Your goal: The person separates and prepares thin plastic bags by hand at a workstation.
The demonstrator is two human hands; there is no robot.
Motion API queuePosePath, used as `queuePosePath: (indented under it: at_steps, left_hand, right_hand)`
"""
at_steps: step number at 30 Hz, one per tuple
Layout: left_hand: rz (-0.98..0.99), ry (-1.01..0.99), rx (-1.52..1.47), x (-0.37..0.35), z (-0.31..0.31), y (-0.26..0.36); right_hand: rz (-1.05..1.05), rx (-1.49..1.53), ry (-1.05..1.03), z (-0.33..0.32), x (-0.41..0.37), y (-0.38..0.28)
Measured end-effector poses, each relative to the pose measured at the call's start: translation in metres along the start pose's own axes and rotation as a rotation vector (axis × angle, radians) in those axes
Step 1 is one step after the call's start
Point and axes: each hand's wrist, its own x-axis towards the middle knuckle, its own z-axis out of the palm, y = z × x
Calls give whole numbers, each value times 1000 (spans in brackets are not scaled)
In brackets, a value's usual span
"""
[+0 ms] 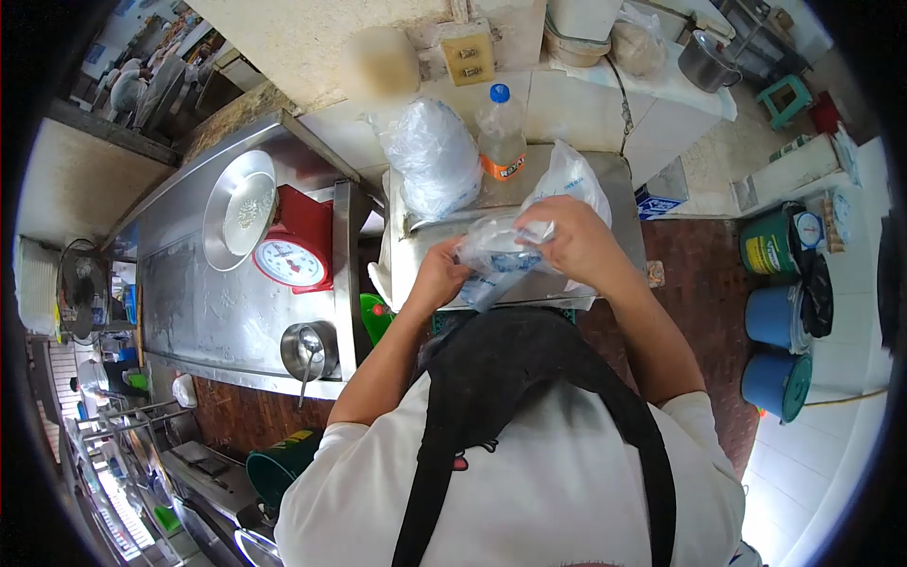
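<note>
A clear plastic bag with blue print (498, 253) is stretched between my two hands over the steel worktop. My left hand (440, 276) grips its left side, fingers closed on the plastic. On the other side, my right hand (570, 238) pinches the upper right edge. Behind my right hand stands a white plastic bag (578, 175). Farther back on the worktop are a big bundle of clear plastic bags (430, 161) and a bottle with a blue cap and orange label (501, 137).
To the left, a steel table (189, 317) holds a red dial scale (304, 241) with a metal pan (241, 210) and a steel pot (309, 352) with a ladle. Blue buckets (770, 317) line the right wall. A green stool (784, 99) stands back right.
</note>
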Motion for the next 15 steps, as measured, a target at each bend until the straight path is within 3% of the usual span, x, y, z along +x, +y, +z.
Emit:
queuePosePath:
  at_steps: [3, 6, 8, 9, 12, 15]
  left_hand:
    - [64, 63, 425, -9, -24, 7]
    - [-55, 221, 681, -20, -34, 52]
    - [265, 416, 879, -14, -55, 28]
    - [246, 445, 939, -16, -53, 41]
    - [315, 482, 1113, -10, -41, 28]
    - [194, 264, 1185, 10, -10, -45]
  right_hand:
    - [147, 332, 376, -7, 3, -10]
    - [63, 206, 829, -31, 13, -23]
    - [106, 283, 1025, -45, 12, -38]
    - [130, 323, 1120, -49, 12, -43]
    - [130, 309, 1163, -59, 8, -43]
    - [160, 361, 1035, -49, 3, -43]
